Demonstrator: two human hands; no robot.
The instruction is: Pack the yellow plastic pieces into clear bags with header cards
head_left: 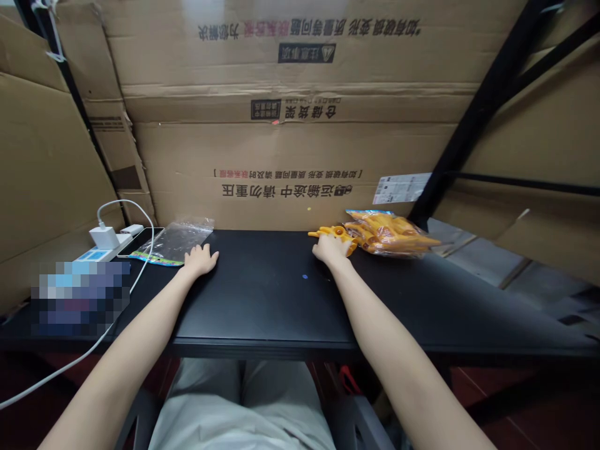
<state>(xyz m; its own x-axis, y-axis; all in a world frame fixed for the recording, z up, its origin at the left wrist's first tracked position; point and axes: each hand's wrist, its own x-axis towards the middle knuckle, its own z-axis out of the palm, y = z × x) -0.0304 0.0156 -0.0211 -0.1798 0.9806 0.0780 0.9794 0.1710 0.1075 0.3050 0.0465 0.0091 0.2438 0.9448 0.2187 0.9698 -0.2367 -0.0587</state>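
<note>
My left hand (200,259) rests palm down on the black table, its fingers spread, at the right edge of a clear plastic bag (180,240) with a colourful strip. The bag lies flat and looks empty. On the right, my right hand (332,248) is curled over yellow plastic pieces (340,233) with round holes. Its fingertips are partly hidden, so the exact grip does not show. Just beside it lies a clear bag full of similar yellow pieces (389,234).
A white charger (104,237) sits on a power strip (94,251) at the left, its white cable (150,250) looping over the table edge. Near it is a blurred-out object (79,297). Cardboard (290,144) walls the back; a black post (469,125) slants at right.
</note>
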